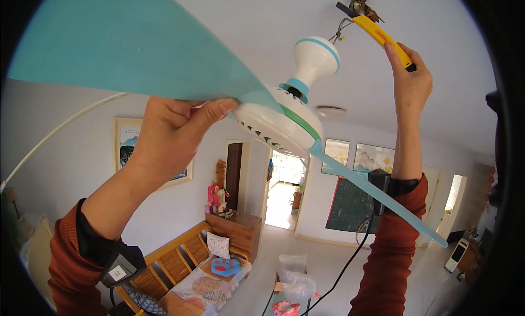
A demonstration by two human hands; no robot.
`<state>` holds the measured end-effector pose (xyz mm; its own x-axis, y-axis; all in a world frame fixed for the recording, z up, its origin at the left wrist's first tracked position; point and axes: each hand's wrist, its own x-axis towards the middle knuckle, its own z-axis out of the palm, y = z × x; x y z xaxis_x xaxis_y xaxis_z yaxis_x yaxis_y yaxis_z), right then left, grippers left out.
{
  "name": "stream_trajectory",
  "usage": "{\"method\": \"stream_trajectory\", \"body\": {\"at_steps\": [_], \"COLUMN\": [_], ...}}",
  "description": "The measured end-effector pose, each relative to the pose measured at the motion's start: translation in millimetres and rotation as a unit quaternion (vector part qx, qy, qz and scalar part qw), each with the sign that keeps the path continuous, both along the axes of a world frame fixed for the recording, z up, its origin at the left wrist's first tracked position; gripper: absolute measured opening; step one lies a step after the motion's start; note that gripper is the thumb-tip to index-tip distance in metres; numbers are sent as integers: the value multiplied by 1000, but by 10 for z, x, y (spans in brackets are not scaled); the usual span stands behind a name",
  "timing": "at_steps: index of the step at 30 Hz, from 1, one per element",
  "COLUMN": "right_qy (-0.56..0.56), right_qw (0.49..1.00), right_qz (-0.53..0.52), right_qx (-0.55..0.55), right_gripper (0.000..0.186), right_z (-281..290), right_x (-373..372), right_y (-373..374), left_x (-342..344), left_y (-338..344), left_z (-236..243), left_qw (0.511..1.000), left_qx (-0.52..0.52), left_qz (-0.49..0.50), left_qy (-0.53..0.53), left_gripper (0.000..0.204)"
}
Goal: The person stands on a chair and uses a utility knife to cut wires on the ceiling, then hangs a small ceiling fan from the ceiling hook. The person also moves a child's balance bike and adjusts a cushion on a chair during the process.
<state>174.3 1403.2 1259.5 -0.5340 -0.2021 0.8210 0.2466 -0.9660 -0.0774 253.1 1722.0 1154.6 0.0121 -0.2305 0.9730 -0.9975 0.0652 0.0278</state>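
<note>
A small white ceiling fan [281,130] with a green band and teal blades hangs tilted in front of me. My left hand [175,132] is closed, pinching the root edge of the large near blade [131,48] between thumb and fingers. Raised high on the right, my right hand [413,86] grips a yellow utility knife [377,32] by its lower end. The knife's dark tip lies at a rough hole [363,9] in the ceiling. Thin wires [338,31] run from that spot down to the fan's white bell-shaped cover [316,59].
Below stand a wooden sofa [180,256] with cushions and a brown cabinet [235,234]. A low table [292,280] holds plastic wrap. Another teal blade [383,198] reaches toward my right forearm. A black cable [344,269] hangs from my right wrist.
</note>
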Motion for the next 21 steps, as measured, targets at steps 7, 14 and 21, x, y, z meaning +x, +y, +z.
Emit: {"method": "stream_trajectory", "body": {"at_steps": [7, 14, 21], "right_qy": [132, 151, 116], "right_qw": [984, 971, 969], "right_qz": [-116, -184, -218], "right_qx": [42, -33, -19], "right_gripper": [38, 35, 34], "right_z": [11, -18, -139], "right_x": [-190, -154, -124], "right_y": [142, 208, 119], "left_x": [10, 6, -33], "left_y": [-59, -69, -108], "left_z": [-4, -28, -30], "left_qw": [999, 1000, 999], "left_qx": [7, 13, 4], "left_qz": [-38, -23, -29], "left_qy": [2, 8, 17], "left_gripper": [23, 23, 22]}}
